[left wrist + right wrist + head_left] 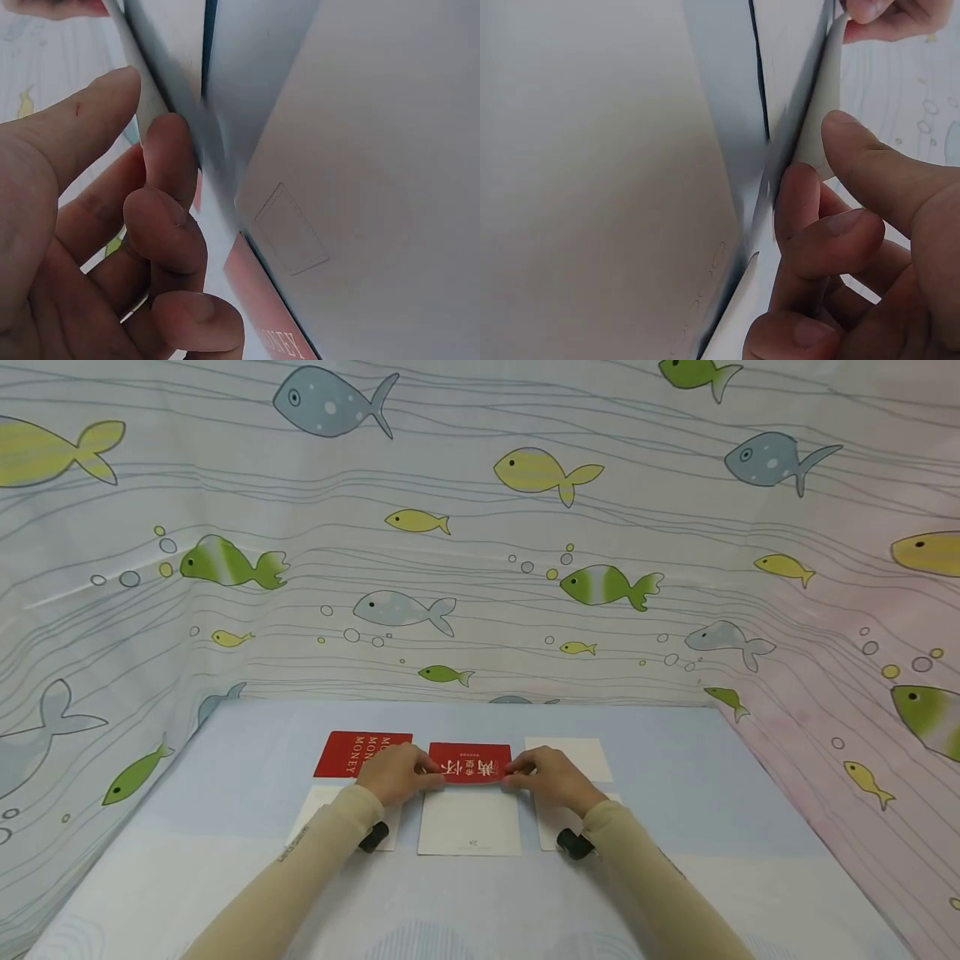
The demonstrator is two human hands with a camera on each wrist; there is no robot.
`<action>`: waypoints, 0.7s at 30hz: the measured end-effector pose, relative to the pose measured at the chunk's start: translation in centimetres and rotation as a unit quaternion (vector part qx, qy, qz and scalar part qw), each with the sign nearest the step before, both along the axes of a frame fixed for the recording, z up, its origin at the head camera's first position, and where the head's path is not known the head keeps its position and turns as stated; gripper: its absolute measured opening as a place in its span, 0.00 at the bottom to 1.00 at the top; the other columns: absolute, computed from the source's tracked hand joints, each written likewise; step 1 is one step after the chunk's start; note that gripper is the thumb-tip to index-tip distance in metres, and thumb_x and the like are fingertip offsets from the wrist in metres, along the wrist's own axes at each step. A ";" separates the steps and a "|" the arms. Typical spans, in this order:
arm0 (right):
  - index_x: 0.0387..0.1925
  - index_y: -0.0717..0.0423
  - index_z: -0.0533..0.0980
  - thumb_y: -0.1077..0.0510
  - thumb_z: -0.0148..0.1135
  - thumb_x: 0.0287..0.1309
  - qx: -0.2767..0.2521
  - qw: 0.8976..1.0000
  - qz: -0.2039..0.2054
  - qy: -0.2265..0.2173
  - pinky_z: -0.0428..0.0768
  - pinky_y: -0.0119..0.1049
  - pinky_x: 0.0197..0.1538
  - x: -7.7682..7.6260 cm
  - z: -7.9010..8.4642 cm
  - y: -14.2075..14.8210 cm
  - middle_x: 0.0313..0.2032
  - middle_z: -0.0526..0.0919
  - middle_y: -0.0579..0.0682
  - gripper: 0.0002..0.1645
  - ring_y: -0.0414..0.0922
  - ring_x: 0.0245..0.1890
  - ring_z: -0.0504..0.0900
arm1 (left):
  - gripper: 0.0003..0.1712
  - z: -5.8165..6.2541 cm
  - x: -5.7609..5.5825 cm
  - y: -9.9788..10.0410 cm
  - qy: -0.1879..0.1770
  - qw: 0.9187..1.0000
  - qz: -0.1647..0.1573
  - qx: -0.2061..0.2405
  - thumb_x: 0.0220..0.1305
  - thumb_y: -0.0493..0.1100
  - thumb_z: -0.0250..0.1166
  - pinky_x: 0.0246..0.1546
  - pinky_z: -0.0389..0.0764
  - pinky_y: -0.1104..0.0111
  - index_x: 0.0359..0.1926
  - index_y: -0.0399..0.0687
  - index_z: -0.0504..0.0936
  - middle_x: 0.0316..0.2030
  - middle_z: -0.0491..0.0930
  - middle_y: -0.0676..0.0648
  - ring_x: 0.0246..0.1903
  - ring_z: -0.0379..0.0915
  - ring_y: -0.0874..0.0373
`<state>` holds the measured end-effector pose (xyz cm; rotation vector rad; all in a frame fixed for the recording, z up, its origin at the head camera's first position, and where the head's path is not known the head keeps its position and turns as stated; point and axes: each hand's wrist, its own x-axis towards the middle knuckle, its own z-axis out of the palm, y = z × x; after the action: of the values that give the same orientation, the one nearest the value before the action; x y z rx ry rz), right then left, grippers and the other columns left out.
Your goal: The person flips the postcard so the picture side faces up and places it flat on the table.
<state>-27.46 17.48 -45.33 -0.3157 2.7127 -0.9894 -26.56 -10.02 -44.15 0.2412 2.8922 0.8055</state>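
A red card (pixel 471 760) with white printed characters is held at the table's middle back, pinched by both hands. Thumb and fingers of the left hand (pixel 393 772) grip its left near corner; those of the right hand (pixel 553 777) hold the opposite one. In the left wrist view the pale back of the held card (pixel 152 105) shows between thumb and forefinger, the other fingers curled below. The right wrist view shows the same card (pixel 816 142) tilted up on edge. Just in front lies a white card (pixel 468 822) with a small print near its bottom edge.
Another red card (pixel 337 756), lettered MONEY, lies behind the left hand. White cards lie under the left forearm (pixel 315 800), under the right wrist (pixel 551 828) and at back right (pixel 588 760). Behind the pale blue table (pixel 675 802) hangs a fish-patterned curtain (pixel 487 552).
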 end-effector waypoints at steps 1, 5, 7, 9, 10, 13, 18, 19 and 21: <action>0.48 0.47 0.86 0.49 0.72 0.61 0.001 1.000 0.000 0.000 0.75 0.40 0.43 -0.1 0.0 0.0 0.39 0.82 0.41 0.14 0.45 0.43 0.74 | 0.16 0.0 -0.1 0.0 -0.002 1.000 0.001 -0.001 0.58 0.53 0.76 0.37 0.78 0.62 0.44 0.53 0.90 0.38 0.84 0.54 0.39 0.73 0.55; 0.47 0.47 0.86 0.49 0.72 0.61 0.010 1.000 0.000 0.002 0.75 0.41 0.44 -0.4 -0.1 0.0 0.38 0.81 0.42 0.14 0.45 0.42 0.74 | 0.15 -0.1 -0.5 0.2 -0.005 1.000 0.001 -0.002 0.59 0.53 0.76 0.36 0.77 0.63 0.44 0.53 0.91 0.38 0.84 0.55 0.38 0.73 0.56; 0.47 0.47 0.86 0.49 0.72 0.61 0.013 1.000 -0.003 0.002 0.75 0.41 0.44 -0.7 -0.1 0.1 0.38 0.81 0.42 0.14 0.45 0.42 0.75 | 0.14 -0.1 -0.7 0.3 -0.006 1.000 0.000 -0.002 0.59 0.53 0.76 0.35 0.77 0.63 0.43 0.53 0.91 0.37 0.84 0.55 0.38 0.73 0.57; 0.47 0.47 0.86 0.49 0.72 0.61 0.015 1.000 -0.007 0.002 0.75 0.41 0.46 -0.9 -0.1 0.1 0.37 0.81 0.42 0.14 0.44 0.42 0.75 | 0.14 -0.1 -0.9 0.4 -0.005 1.000 -0.003 -0.001 0.59 0.52 0.76 0.35 0.77 0.64 0.43 0.53 0.90 0.37 0.84 0.55 0.37 0.73 0.57; 0.47 0.47 0.86 0.49 0.72 0.61 0.014 1.000 -0.009 0.002 0.75 0.42 0.46 -0.9 -0.1 0.1 0.37 0.81 0.42 0.14 0.44 0.41 0.75 | 0.14 -0.1 -1.0 0.4 -0.004 1.000 -0.004 -0.001 0.59 0.52 0.76 0.34 0.77 0.64 0.44 0.53 0.90 0.37 0.84 0.55 0.36 0.74 0.57; 0.48 0.47 0.86 0.49 0.72 0.61 0.012 1.000 -0.016 0.000 0.75 0.42 0.46 -1.1 -0.1 0.0 0.37 0.81 0.43 0.15 0.45 0.41 0.75 | 0.15 -0.3 -1.3 0.4 0.004 1.000 -0.005 -0.006 0.59 0.52 0.76 0.34 0.77 0.64 0.44 0.53 0.90 0.38 0.85 0.55 0.36 0.74 0.57; 0.49 0.48 0.85 0.49 0.73 0.60 0.015 1.000 -0.018 -0.007 0.76 0.40 0.44 -1.1 0.1 -0.2 0.37 0.81 0.44 0.17 0.45 0.40 0.75 | 0.14 -0.7 -1.5 0.4 0.013 1.000 -0.005 -0.017 0.60 0.53 0.74 0.31 0.76 0.65 0.44 0.54 0.91 0.38 0.86 0.56 0.34 0.74 0.58; 0.49 0.48 0.85 0.49 0.73 0.60 0.017 1.000 -0.016 -0.008 0.76 0.40 0.43 -1.1 0.2 -0.3 0.37 0.81 0.44 0.17 0.44 0.40 0.75 | 0.14 -0.7 -1.5 0.4 0.012 1.000 -0.004 -0.018 0.61 0.53 0.74 0.29 0.75 0.65 0.44 0.55 0.91 0.37 0.85 0.56 0.33 0.74 0.58; 0.50 0.49 0.85 0.50 0.73 0.60 0.021 1.000 -0.013 -0.009 0.76 0.39 0.42 -1.1 0.3 -0.3 0.37 0.81 0.44 0.18 0.45 0.40 0.76 | 0.14 -0.8 -1.5 0.5 0.008 1.000 -0.002 -0.019 0.62 0.54 0.72 0.27 0.73 0.66 0.45 0.54 0.91 0.35 0.85 0.56 0.31 0.73 0.58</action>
<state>-28.52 17.21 -45.01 -0.2621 2.7233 -0.9356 -28.07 -9.54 -44.91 0.2502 2.9174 0.7512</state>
